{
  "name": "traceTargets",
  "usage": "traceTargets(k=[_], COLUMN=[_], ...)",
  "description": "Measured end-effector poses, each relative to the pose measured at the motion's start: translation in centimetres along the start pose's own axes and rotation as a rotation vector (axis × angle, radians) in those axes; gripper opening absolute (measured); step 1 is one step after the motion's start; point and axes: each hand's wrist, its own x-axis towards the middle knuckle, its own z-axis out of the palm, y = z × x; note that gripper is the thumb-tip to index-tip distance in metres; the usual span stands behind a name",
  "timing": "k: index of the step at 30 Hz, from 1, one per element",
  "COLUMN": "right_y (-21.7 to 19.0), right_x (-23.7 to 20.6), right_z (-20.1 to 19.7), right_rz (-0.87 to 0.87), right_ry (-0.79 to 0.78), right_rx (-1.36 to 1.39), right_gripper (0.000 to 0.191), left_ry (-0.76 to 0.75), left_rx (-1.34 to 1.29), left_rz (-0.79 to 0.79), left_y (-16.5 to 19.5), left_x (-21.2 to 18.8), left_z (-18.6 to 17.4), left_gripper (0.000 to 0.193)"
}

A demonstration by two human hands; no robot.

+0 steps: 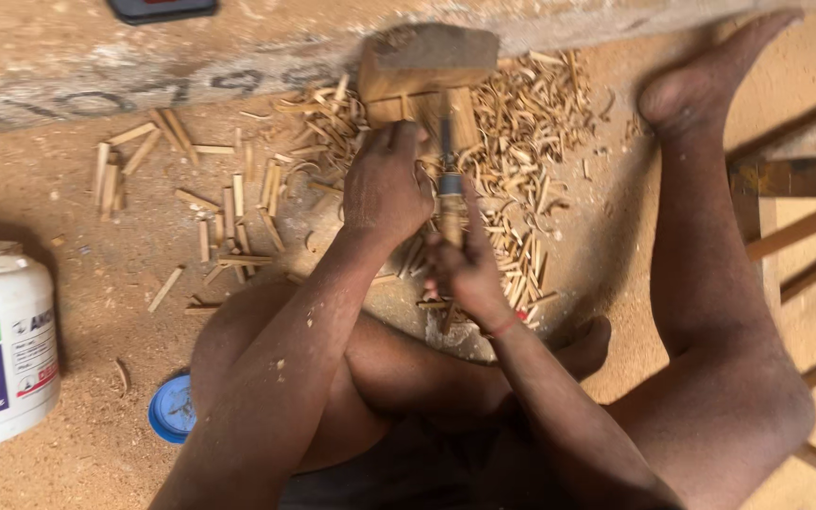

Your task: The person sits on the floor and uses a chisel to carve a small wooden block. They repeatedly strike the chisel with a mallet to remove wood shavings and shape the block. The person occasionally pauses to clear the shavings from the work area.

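Two hands at work: left hand pinning wood block; right hand clamped round chisel, long axis pointing away toward block.

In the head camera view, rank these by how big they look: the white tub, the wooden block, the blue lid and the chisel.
1. White tub, though the frame cuts it off and it lies nearer the camera.
2. Wooden block.
3 and 4. Blue lid and chisel: both partly hidden, so unranked.

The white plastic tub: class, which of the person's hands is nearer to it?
Left. The left hand is nearer the white plastic tub; the right hand, gripping the chisel, lies farther off.
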Motion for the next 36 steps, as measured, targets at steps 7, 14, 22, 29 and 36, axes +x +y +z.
traceTargets(k=[7,14,22,29,36], right_y=[-1.1,-5.4,-10.9,-7.8,-7.6], right_x=[-1.2,-3.1,-18.6,-21.5,-22.2], right_z=[-0.1,-0.5,1.3,1.8,1.9], right_rz=[-0.015,0.367,0.545,0.357,0.377], right_ry=[-0.029,0.013,-0.472,-0.414,-0.360], right_rx=[-0.046,0.459,-0.183,-0.287,-0.258], right_gripper=[0.157,0.141,0.061,0.046,0.051], left_ry=[0.319,0.065,0.151,-0.061,-0.271], left_rx=[0.172,0.059,-0.377,-0.825,-1.014], left_rz=[-0.011,-0.105,0.167,0.206,0.139], left_y=[-1.2,-0.9,1.8,4.2,5.5], left_x=[4.3,3.8,0.8,-1.1,-1.5], left_z=[1.3,1.2,0.9,-0.5,-0.8], left_gripper=[0.033,0.021,0.015,0.019,0.020])
